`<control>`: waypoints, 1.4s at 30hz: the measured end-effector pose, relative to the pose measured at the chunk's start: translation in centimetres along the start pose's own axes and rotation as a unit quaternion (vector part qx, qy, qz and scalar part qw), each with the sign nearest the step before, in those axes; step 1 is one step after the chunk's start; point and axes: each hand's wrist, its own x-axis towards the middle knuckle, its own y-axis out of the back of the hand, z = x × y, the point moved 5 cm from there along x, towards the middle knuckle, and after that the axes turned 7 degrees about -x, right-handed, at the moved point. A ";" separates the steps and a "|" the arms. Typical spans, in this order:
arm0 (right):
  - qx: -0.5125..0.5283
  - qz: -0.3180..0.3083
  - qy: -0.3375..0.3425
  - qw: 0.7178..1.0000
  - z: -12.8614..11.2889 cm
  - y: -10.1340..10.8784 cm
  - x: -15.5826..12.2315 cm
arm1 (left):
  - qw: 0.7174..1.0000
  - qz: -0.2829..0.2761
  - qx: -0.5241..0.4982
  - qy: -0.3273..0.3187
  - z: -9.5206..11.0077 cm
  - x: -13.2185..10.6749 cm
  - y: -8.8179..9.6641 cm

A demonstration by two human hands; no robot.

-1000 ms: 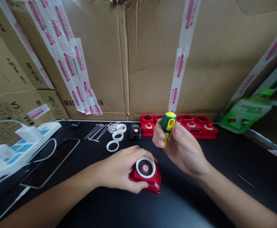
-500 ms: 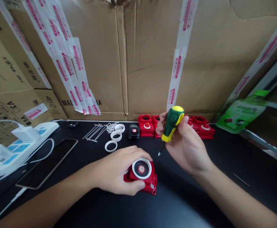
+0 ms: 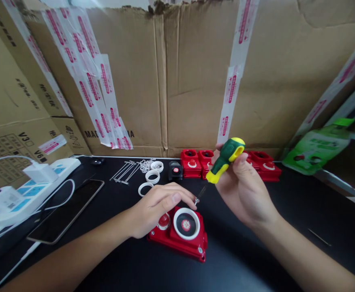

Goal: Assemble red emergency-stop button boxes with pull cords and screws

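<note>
My right hand is closed round a green and yellow screwdriver, held tilted, with the tip pointing down and left. My left hand hovers over the left side of a red device on the black table. Its thumb and fingers are pressed together right at the screwdriver tip, where something small and silvery shows. The device carries a white ring round a black dial and a red button.
A row of red units stands along the cardboard wall. White rings, metal pins and a small black part lie behind my left hand. At the left are a phone and a power strip; a green pouch is at the right.
The screwdriver has lifted off the device and tilted. My left hand let go of the device and moved up to the screwdriver tip; the red button now shows.
</note>
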 end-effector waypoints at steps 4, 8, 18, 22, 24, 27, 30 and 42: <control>0.021 0.017 -0.004 1.000 0.3 0.4 0.2 | 1.000 -0.010 -0.002 -0.019 0.1 0.2 -0.1; 0.024 0.033 -0.008 0.999 0.3 0.5 0.3 | 1.000 0.002 0.001 -0.031 0.1 0.2 -0.1; 0.036 0.093 -0.026 0.995 0.2 1.5 1.0 | 0.980 0.117 0.147 -0.071 0.1 0.5 3.3; 0.037 0.117 -0.030 0.992 0.3 2.0 1.1 | 0.932 0.284 0.215 -0.062 -1.3 0.1 8.8; 0.037 0.121 -0.033 0.991 0.5 2.0 1.1 | 0.912 0.341 0.225 -0.046 -2.5 -0.4 11.3; 0.045 0.128 -0.045 0.990 0.6 1.9 1.1 | 0.892 0.384 0.236 -0.023 -4.1 -1.0 13.8; 0.051 0.127 -0.044 0.990 0.6 1.9 1.0 | 0.886 0.390 0.250 -0.008 -5.0 -1.2 14.6; 0.056 0.092 -0.050 0.993 0.6 1.1 0.9 | 0.871 0.362 0.328 0.054 -7.8 -1.1 13.4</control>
